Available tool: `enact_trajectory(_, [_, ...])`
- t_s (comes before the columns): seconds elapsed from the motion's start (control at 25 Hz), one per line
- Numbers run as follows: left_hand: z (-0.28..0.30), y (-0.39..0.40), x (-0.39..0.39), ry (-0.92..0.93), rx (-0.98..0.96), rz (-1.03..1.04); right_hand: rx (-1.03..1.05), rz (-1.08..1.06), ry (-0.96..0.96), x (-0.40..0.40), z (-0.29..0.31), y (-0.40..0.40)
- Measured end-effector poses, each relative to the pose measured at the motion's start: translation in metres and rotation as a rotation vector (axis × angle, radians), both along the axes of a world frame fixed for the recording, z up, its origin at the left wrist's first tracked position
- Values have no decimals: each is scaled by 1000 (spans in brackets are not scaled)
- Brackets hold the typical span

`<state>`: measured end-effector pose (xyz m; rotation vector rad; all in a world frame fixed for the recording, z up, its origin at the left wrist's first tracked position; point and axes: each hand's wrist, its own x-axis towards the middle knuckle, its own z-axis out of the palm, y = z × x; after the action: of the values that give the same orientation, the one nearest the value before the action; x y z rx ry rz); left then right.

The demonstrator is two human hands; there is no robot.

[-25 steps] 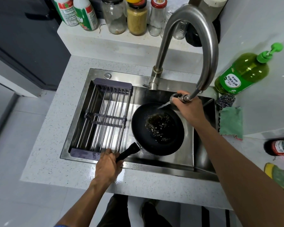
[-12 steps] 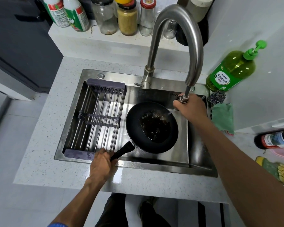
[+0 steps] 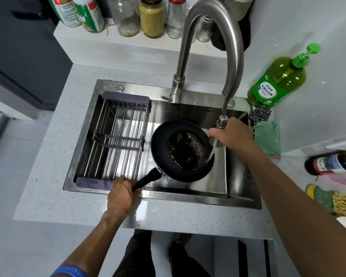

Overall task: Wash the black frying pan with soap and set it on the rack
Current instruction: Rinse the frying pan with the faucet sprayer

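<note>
Along the back ledge, two green-labelled bottles [image 3: 82, 13] are standing at the left, then a clear jar [image 3: 124, 16] that is looking nearly empty, a jar of yellow-brown powder [image 3: 151, 19] filled almost to its lid, and a red-capped clear bottle [image 3: 175, 17]. Down in the steel sink [image 3: 240, 198], a slatted rack [image 3: 116, 140] is sitting across the left half, holding nothing. Just below it the left hand [image 3: 121, 194] is wrapping its grip fully round the handle of the black frying pan [image 3: 162, 142], which is resting in the middle of the sink, just right of the rack, with dark bubbly liquid pooling in its bowl. The right hand [image 3: 236, 134] is closing its grip around the pull-out spray head [image 3: 219, 134] of the tall curved faucet [image 3: 210, 47], and water is streaming from it onto the pan's right rim. Further right on the tabletop [image 3: 48, 156], a green pump bottle of dish soap [image 3: 278, 80] is lying tilted, mostly full, with a steel scourer [image 3: 262, 114] and a green cloth [image 3: 268, 138] just beside the sink's edge, and a dark bottle [image 3: 332, 162] lying on its side at the far right.
</note>
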<state>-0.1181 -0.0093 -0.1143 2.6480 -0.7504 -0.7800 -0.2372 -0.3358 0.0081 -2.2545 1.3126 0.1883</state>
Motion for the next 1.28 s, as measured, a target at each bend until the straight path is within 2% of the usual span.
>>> enact_trajectory(0.2, [1, 0, -1, -14, 20, -16, 191, -51, -82, 1, -2, 16])
enact_trajectory(0.36, [0, 2, 1, -14, 22, -34, 463, -157, -320, 15, -6, 37])
enact_trajectory(0.48, [0, 2, 1, -9, 23, -32, 550, -215, -407, 32, -10, 46])
enact_trajectory(0.92, [5, 0, 2, 0, 25, -23, 351, -265, -502, 45, -26, 17])
enact_trajectory(1.28, [6, -1, 1, -2, 28, -12, 369, -243, -528, 45, -31, 8])
